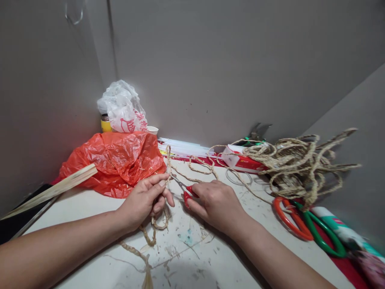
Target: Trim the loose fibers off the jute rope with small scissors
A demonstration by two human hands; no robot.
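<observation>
My left hand [150, 198] pinches a thin twisted straw cord [168, 154] between thumb and forefinger, its other fingers curled loosely. Part of the cord stands up above the fingertips, and more hangs in loops below the hand onto the table. My right hand [218, 204] grips small red-handled scissors [180, 184]. Their metal blades point left and reach the cord beside my left fingertips. The blades look parted, but whether they touch the cord I cannot tell. A frayed, flat end of cord [147, 277] lies near the front of the table.
A crumpled red plastic bag [120, 160] lies at left, with a long pale strip [57, 188] across its edge. Behind it sits a white plastic bag [123, 106]. At right are a heap of cord [303, 164] and orange and green loop handles [326, 233]. Grey walls enclose the table [210, 257].
</observation>
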